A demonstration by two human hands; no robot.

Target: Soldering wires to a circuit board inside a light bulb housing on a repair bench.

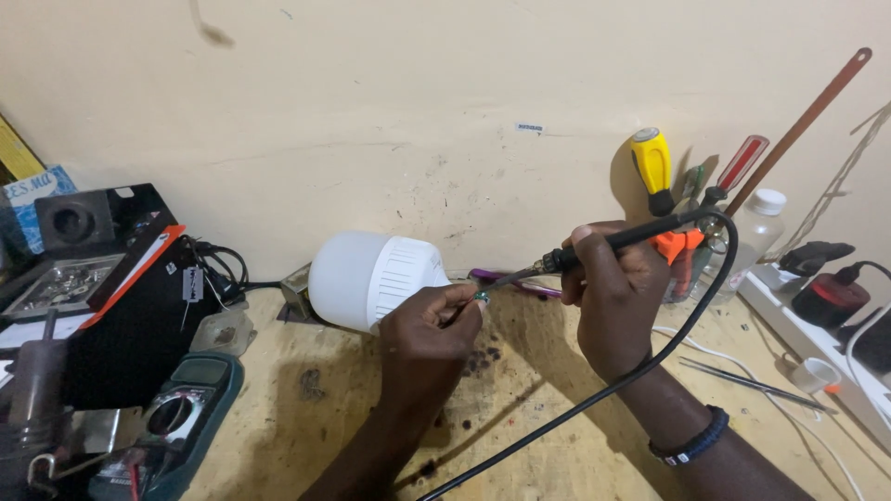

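steady the small green component [482, 297] pinched in your left hand [429, 336] beside the large white plastic led bulb [376, 278]; your right hand [608, 297], fist closed round the black corded soldering iron [613, 243], should touch only its tip there.

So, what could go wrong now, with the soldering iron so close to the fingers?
1. The soldering iron tip meets a tiny part pinched in the left hand; a slip could burn those fingertips.
2. The tip works right beside the white bulb, whose plastic shell might get scorched.
3. The iron's black cord crosses the right hand and wrist; a snag could jerk the tip.
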